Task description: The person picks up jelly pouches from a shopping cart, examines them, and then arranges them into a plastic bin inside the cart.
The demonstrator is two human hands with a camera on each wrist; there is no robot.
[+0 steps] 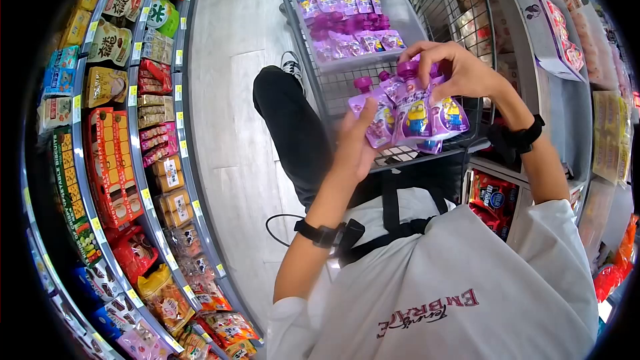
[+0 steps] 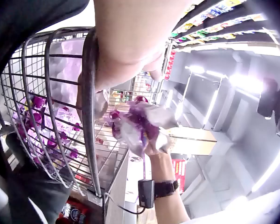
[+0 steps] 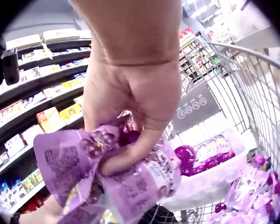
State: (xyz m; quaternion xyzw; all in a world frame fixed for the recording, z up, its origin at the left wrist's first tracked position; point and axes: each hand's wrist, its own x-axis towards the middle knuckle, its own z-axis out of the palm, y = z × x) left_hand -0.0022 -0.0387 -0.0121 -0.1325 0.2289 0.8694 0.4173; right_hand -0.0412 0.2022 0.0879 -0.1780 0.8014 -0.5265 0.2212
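In the head view my right hand (image 1: 463, 70) grips several purple spouted pouches (image 1: 417, 117) near their caps, over the cart. Yellow cartoon figures are printed on their fronts. The right wrist view shows its fingers among the crumpled pouches (image 3: 135, 186), with printed backs turned to the camera. My left hand (image 1: 355, 147) holds another purple pouch (image 1: 380, 123) beside that bunch, thumb across its front. Past the hands, a translucent white bin (image 1: 360, 60) in the cart carries rows of similar pouches, caps toward the middle. More loose pouches (image 3: 252, 191) lie in the cart beside the bin.
The wire shopping cart (image 1: 490, 33) stands right in front of my body. Snack shelves (image 1: 137, 127) line the left side of the aisle, with pale floor (image 1: 227, 113) between. At right are more shelves with a white carton (image 1: 550, 27) and red packets (image 1: 493, 193) lower down.
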